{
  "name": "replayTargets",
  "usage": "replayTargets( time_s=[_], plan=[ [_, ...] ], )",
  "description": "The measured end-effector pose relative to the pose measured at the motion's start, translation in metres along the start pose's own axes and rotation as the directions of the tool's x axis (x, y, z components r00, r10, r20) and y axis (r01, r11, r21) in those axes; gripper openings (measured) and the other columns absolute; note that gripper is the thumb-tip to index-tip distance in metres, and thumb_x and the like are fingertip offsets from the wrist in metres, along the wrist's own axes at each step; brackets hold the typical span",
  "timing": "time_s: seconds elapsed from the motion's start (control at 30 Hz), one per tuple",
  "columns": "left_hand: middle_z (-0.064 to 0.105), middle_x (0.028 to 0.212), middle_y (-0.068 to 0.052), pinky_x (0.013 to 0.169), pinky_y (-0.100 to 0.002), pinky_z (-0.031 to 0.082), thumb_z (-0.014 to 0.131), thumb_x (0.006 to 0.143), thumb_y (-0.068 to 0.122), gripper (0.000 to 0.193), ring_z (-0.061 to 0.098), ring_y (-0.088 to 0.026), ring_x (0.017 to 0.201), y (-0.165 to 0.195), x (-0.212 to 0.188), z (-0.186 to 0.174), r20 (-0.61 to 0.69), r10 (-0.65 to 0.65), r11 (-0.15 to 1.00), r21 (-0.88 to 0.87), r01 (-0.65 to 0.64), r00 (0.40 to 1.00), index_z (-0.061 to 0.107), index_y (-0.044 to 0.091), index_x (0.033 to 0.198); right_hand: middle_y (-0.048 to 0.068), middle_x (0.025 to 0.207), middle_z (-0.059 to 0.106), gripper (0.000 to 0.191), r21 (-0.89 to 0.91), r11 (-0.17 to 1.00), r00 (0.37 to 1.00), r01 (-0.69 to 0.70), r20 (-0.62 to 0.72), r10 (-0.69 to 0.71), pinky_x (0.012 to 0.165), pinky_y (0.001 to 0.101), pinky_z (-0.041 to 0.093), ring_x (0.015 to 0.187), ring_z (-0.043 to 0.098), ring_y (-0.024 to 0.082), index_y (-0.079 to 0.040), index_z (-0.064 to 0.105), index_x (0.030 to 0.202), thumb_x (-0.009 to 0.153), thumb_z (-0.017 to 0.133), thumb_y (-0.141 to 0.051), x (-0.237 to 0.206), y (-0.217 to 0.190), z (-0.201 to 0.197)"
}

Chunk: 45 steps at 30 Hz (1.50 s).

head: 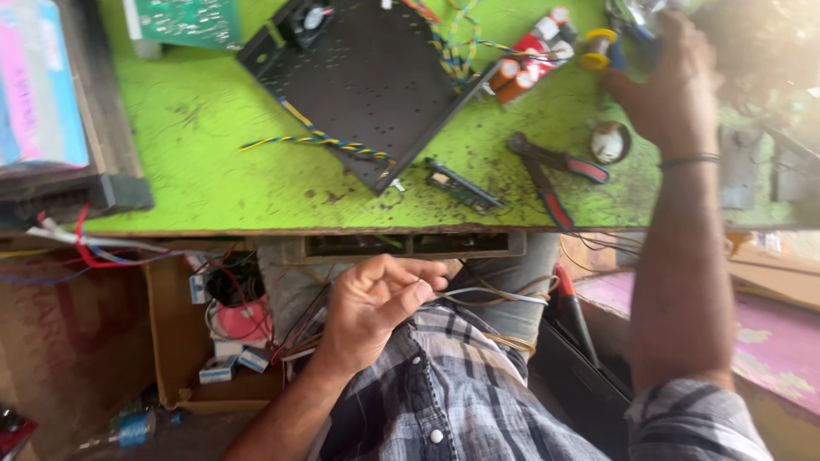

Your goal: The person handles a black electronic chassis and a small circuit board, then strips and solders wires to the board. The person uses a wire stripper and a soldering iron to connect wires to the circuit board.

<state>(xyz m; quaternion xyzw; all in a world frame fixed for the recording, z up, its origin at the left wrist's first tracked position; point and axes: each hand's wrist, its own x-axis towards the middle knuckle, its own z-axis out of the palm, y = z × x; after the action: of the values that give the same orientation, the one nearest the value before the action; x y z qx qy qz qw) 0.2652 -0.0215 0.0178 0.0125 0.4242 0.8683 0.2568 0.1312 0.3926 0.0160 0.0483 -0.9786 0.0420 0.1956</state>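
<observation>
Your left hand (376, 303) sits low in front of your plaid shirt (453, 393), below the edge of the green workbench (213, 162), with the fingers curled in and the thumb pressed against them, pinching a thin pale wire (495, 295) that runs off to the right across your lap. Your right hand (670, 85) is stretched far out over the bench top toward its upper right corner, palm down and fingers spread; it is blurred there, so you cannot tell whether it grips anything, though it lies just beside a small yellow spool (598, 47) and above a round tin (610, 142). A dark band (690, 160) circles that wrist. On the bench, a black perforated metal plate (367, 81) lies tilted, with a small fan (309, 19) at its upper corner and a twisted yellow and blue cable (320, 138) crossing its lower edge. Orange and red cylindrical capacitors (525, 60) lie clustered just to the plate's right. Near the front edge rest a narrow green circuit strip (463, 187) and red-handled pliers (555, 175), lying open, well apart from your left hand. A green circuit board (188, 21) lies at the top left. Under the bench, a cardboard box (184, 341) holds tangled wires and small boxes.
</observation>
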Motion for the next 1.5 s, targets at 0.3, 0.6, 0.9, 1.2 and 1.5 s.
replayTargets(
  time_s=[0.3,0.6,0.9,1.2,1.5],
  plan=[
    [0.073,0.116,-0.019,0.099,-0.04,0.06,0.071,0.097,-0.001,0.006,0.072,-0.02,0.107,-0.004,0.003,-0.007,0.059,-0.112,0.979,-0.163,0.12,0.992,0.067,0.002,0.093,0.017,0.121,0.063,0.048,0.718,0.621,0.92,-0.314,0.067,0.387,0.095,0.043,0.046,0.113,0.059,0.032,0.003,0.057,0.13,0.092,0.077,-0.02,-0.086,-0.061,-0.103],
    [0.072,0.121,-0.02,0.101,-0.036,0.058,0.072,0.097,0.0,0.004,0.07,-0.018,0.108,-0.007,0.007,-0.001,0.133,-0.188,0.96,-0.184,0.21,0.973,0.069,-0.001,0.096,0.013,0.119,0.067,0.049,0.695,0.139,0.691,-0.705,0.718,-0.081,0.103,0.0348,0.046,0.116,0.061,0.021,0.002,0.057,0.131,0.091,0.072,-0.021,-0.163,-0.213,-0.096],
    [0.074,0.116,-0.019,0.096,-0.036,0.06,0.072,0.096,-0.001,0.004,0.074,-0.02,0.103,-0.009,0.001,-0.01,0.091,-0.207,0.953,-0.205,0.222,0.974,0.068,0.0,0.096,0.018,0.126,0.07,0.06,0.711,0.375,0.724,-0.595,0.677,-0.134,0.108,0.0388,0.044,0.125,0.063,0.027,0.005,0.056,0.134,0.087,0.075,-0.026,-0.147,-0.219,-0.088],
    [0.074,0.116,-0.019,0.095,-0.034,0.061,0.071,0.097,-0.001,0.004,0.074,-0.019,0.103,-0.008,0.0,-0.014,0.105,-0.196,0.96,-0.181,0.212,0.975,0.067,-0.001,0.095,0.015,0.123,0.07,0.059,0.65,0.489,0.696,-0.582,0.709,-0.115,0.107,0.0391,0.041,0.122,0.063,0.025,0.003,0.059,0.133,0.087,0.075,-0.031,-0.147,-0.219,-0.09],
    [0.074,0.114,-0.019,0.094,-0.031,0.059,0.072,0.096,-0.001,0.006,0.072,-0.015,0.101,-0.009,0.0,-0.015,0.089,-0.199,0.964,-0.16,0.211,0.976,0.067,-0.001,0.094,0.011,0.11,0.073,0.054,0.653,0.431,0.681,-0.623,0.724,-0.111,0.097,0.0361,0.051,0.108,0.068,0.021,0.002,0.061,0.127,0.088,0.074,-0.033,-0.148,-0.22,-0.087]
  ],
)
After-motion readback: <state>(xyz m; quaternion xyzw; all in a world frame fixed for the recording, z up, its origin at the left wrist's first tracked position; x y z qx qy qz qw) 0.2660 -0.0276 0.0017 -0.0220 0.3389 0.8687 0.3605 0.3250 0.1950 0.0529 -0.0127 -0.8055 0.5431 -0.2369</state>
